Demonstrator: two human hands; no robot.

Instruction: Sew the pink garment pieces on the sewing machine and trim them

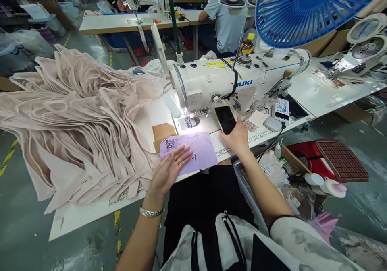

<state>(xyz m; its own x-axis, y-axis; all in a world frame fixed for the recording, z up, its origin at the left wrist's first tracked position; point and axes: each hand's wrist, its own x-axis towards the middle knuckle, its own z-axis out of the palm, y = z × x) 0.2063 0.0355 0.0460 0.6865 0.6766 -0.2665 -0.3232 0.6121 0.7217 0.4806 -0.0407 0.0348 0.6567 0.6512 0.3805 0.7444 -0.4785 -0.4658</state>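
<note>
My left hand [173, 167] lies with its fingers stretched out over a purple paper slip [203, 146], which has a QR code and handwriting on it. The slip rests at the table's front edge, partly over a piece of brown card [162, 133]. My right hand [237, 138] grips the lower end of a dark-screened smartphone [225, 118], which is tilted beside the machine's arm. Just behind both hands stands a white sewing machine [208, 81], its lamp lighting the needle area. Some of my right fingers are hidden behind the phone.
A large heap of pale pink fabric pieces [90, 138] covers the table's left side. Right of the phone lie a white rounded case [272, 124] and a white box [281, 109]. A blue fan [314, 5] hangs at upper right. A co-worker [229, 19] sits beyond the machine.
</note>
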